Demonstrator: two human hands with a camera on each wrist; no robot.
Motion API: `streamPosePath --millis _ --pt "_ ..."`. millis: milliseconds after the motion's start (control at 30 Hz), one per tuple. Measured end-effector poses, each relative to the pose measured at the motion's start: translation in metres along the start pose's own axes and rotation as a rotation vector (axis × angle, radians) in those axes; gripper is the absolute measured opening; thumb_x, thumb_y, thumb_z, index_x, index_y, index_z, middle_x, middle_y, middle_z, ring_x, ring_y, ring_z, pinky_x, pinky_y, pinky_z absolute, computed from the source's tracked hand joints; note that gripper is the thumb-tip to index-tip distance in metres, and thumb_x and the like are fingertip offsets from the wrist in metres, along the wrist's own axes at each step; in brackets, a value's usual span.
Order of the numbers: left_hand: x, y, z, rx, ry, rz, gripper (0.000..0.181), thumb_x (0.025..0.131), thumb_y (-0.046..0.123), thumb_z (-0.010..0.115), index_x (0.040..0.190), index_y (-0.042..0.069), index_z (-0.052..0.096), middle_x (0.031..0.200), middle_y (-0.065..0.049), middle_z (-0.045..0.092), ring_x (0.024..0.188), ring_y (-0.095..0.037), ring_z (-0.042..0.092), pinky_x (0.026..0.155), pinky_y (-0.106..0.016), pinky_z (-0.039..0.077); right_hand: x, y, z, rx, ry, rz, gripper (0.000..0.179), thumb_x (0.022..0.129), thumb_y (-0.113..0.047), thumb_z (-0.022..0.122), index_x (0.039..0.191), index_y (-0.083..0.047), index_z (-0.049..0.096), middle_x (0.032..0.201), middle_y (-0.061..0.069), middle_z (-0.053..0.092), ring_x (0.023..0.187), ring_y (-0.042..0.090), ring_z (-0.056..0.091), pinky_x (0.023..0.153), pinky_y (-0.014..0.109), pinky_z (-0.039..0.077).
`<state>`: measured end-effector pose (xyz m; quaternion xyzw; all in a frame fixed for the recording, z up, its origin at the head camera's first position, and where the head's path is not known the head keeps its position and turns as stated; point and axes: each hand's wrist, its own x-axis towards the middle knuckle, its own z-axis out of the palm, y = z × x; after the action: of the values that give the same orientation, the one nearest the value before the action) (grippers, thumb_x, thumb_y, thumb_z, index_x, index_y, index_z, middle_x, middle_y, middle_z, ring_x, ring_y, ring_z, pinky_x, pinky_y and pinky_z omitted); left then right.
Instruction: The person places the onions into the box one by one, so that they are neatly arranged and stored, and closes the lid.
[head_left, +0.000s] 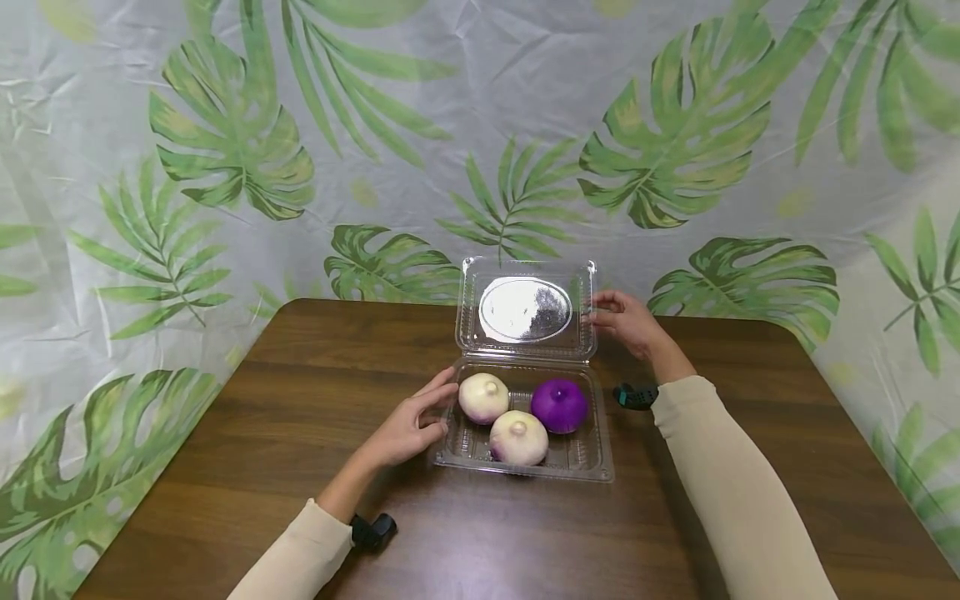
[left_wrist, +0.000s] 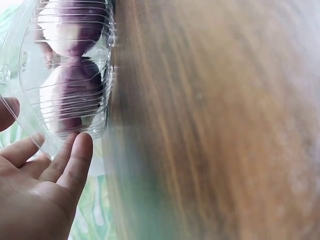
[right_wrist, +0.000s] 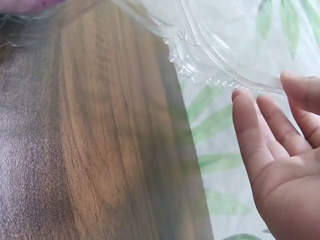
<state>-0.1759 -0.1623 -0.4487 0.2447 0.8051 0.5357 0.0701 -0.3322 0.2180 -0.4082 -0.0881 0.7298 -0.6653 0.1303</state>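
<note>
A clear plastic clamshell container [head_left: 517,473] sits on the table with its lid [head_left: 525,265] raised at the back. Inside its base are two white-and-purple turnips [head_left: 483,398] [head_left: 519,439] and a deep purple, onion-like bulb [head_left: 559,407]. My left hand [head_left: 408,425] rests against the container's left side with fingers extended; in the left wrist view its fingertips [left_wrist: 82,142] touch the ribbed wall. At the lid's right edge, my right hand [head_left: 626,323] pinches the rim between thumb and fingers. The right wrist view shows this hand [right_wrist: 280,160] at the clear edge.
The brown wooden table [head_left: 322,375] extends around the container on both sides. Behind it hangs a pale cloth [head_left: 525,100] printed with green leaves. Dark bands [head_left: 372,531] [head_left: 636,397] sit at both wrists.
</note>
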Motion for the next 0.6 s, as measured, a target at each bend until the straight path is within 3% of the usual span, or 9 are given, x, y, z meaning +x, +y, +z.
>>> streamPosePath --millis 333,600 --pt "0.0004 -0.0020 -0.0003 -0.003 -0.011 0.000 0.062 0.086 -0.006 0.053 0.146 -0.010 0.040 0.166 -0.017 0.018 0.137 -0.043 0.047 0.101 -0.039 0.052 -0.0017 -0.0008 0.0029 0.018 0.031 -0.029 0.033 0.099 -0.002 0.053 0.130 0.003 0.042 0.129 0.002 0.055 0.096 0.002 0.068 0.088 0.020 0.055" --pt "0.0000 -0.0012 -0.0011 -0.018 -0.016 -0.001 0.062 0.086 -0.006 0.053 0.146 -0.010 0.039 0.166 -0.018 0.018 0.137 -0.043 0.046 0.101 -0.042 0.052 -0.0053 -0.0027 0.0042 -0.001 0.052 -0.039 0.029 0.100 -0.003 0.053 0.128 0.000 0.045 0.128 -0.002 0.056 0.099 0.004 0.067 0.083 0.021 0.056"
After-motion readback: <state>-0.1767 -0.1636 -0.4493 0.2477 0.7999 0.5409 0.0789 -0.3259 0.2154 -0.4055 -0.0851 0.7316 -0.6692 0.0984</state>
